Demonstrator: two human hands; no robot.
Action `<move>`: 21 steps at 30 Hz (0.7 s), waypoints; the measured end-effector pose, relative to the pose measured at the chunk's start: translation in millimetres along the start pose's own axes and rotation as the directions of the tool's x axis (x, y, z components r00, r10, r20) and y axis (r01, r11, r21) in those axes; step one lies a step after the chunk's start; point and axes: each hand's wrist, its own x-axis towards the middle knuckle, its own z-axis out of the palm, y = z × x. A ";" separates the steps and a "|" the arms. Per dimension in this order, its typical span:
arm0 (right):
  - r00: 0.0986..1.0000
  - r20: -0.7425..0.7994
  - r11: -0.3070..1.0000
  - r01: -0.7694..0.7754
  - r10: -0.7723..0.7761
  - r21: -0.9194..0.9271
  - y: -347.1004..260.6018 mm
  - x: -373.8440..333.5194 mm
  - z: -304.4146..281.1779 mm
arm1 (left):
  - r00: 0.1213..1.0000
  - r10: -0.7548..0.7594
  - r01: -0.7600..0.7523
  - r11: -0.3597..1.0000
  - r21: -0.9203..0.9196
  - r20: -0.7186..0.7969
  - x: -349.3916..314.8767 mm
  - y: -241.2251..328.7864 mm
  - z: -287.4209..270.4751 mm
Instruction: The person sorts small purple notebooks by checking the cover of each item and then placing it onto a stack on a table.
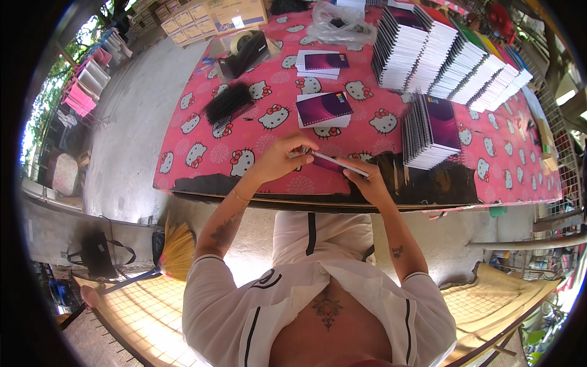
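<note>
Just above the table's near edge, a small notebook (328, 163) with a purple cover is tilted so its long edge faces up. My left hand (281, 159) is closed, thumb and fingers pinching its left end; any small wire there is too fine to make out. At the opposite end my right hand (369, 183) grips the notebook between thumb and fingers. Beyond my hands lie unbound purple covers with white sheets (324, 110), and a second such set (322, 62) farther back. To their left is a heap of black binding coils (228, 104).
A stack of coil-bound notebooks (431, 131) stands right of my hands. Taller notebook stacks (422, 52) fill the back right of the pink-covered table (202, 131). A tape dispenser (244, 55) and a clear plastic bag (341, 25) sit at the back. Cardboard boxes (211, 18) lie beyond.
</note>
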 end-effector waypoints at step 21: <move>0.998 -0.026 0.996 -0.059 0.061 0.071 6.0 3.8 -3.1 | 0.999 0.034 -0.030 0.992 0.123 -0.030 16.4 -8.7 3.2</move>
